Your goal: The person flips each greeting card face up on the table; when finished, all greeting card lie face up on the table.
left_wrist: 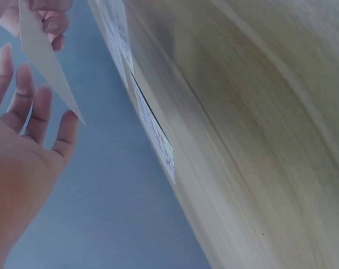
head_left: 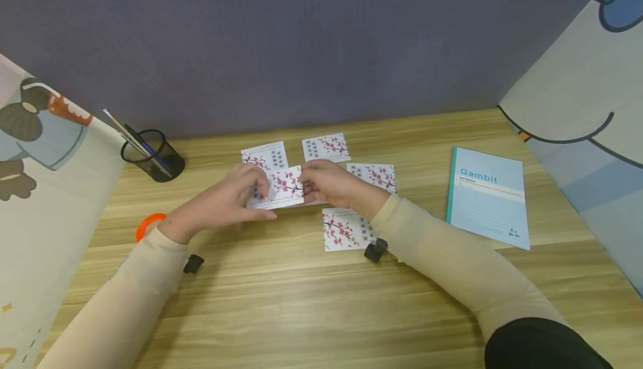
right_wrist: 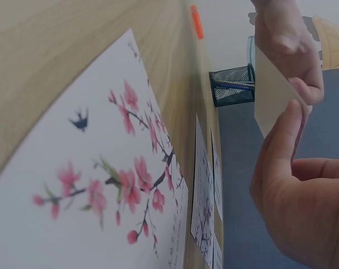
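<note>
A white card with pink blossom branches and dark lettering (head_left: 287, 186) is held up above the table. My right hand (head_left: 329, 182) pinches its right edge; in the right wrist view the thumb and fingers (right_wrist: 281, 137) press on either side. My left hand (head_left: 223, 199) is at the card's left side, its fingers loosely bent over the printed face and its thumb stretched out below. The left wrist view shows the card's plain back (left_wrist: 43, 53), with one left fingertip at its lower corner. A white edge beneath the held card is mostly hidden.
Similar cards lie around: back left (head_left: 263, 154), back middle (head_left: 326, 147), right (head_left: 374, 175) and front right (head_left: 346, 229). A Gambit notebook (head_left: 489, 196) lies far right. A black mesh pen cup (head_left: 161, 157) and an orange round object (head_left: 149, 225) are at left.
</note>
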Motion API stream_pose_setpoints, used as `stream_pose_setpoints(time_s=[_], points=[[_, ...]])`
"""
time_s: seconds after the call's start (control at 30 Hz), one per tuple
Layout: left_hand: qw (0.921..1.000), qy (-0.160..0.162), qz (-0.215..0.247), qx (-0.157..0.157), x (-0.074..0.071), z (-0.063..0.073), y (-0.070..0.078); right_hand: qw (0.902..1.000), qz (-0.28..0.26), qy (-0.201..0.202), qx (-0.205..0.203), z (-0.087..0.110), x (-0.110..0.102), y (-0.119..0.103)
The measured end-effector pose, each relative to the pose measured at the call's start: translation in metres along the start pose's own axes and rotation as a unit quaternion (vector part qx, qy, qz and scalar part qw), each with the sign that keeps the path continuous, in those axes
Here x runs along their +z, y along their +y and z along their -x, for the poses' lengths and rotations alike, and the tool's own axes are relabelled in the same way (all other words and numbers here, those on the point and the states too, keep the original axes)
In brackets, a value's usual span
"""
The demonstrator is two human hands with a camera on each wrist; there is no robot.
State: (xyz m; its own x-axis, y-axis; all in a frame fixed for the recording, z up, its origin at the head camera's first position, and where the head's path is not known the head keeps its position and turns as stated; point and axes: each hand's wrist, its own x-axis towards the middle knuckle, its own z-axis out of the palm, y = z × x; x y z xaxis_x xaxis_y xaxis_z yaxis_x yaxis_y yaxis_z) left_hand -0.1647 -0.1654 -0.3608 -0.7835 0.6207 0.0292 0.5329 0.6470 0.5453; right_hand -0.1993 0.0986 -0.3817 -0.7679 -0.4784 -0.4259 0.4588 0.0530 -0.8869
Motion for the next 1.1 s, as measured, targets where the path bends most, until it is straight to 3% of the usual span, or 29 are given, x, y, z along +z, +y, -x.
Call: stream_pose_setpoints(time_s=[0.13,0.23,0.33,0.43,0.53,0.67,0.77,0.93,1.1], points=[[0.9977,0.038,0.050,-0.026,-0.004,-0.001,-0.005,1.0000,0.005,0.000,0.005,0.003,0.002,-0.002],[0.9927,0.063,0.078,-0.067,-0.007,-0.002,-0.007,0.9999,0.004,0.001,0.010,0.005,0.003,-0.003],[0.9814,0.081,0.107,-0.137,-0.009,-0.001,-0.009,0.9999,0.003,-0.003,0.011,0.006,0.004,-0.004],[0.9654,0.086,0.144,-0.199,-0.012,-0.001,-0.011,0.9999,0.004,-0.009,0.008,0.007,0.005,-0.004],[0.9503,0.066,0.198,-0.231,-0.014,0.000,-0.017,0.9999,0.005,-0.013,0.006,0.007,0.005,-0.003],[0.9259,0.031,0.284,-0.246,-0.014,0.000,-0.024,0.9998,0.012,-0.018,0.004,0.007,0.006,-0.003],[0.9153,0.014,0.314,-0.252,-0.014,0.000,-0.026,0.9996,0.019,-0.021,0.005,0.008,0.007,-0.002],[0.9126,-0.015,0.327,-0.245,-0.015,0.002,-0.025,0.9992,0.028,-0.027,0.008,0.007,0.008,0.000],[0.9173,-0.042,0.321,-0.232,-0.014,0.002,-0.024,0.9985,0.040,-0.034,0.015,0.006,0.010,0.003]])
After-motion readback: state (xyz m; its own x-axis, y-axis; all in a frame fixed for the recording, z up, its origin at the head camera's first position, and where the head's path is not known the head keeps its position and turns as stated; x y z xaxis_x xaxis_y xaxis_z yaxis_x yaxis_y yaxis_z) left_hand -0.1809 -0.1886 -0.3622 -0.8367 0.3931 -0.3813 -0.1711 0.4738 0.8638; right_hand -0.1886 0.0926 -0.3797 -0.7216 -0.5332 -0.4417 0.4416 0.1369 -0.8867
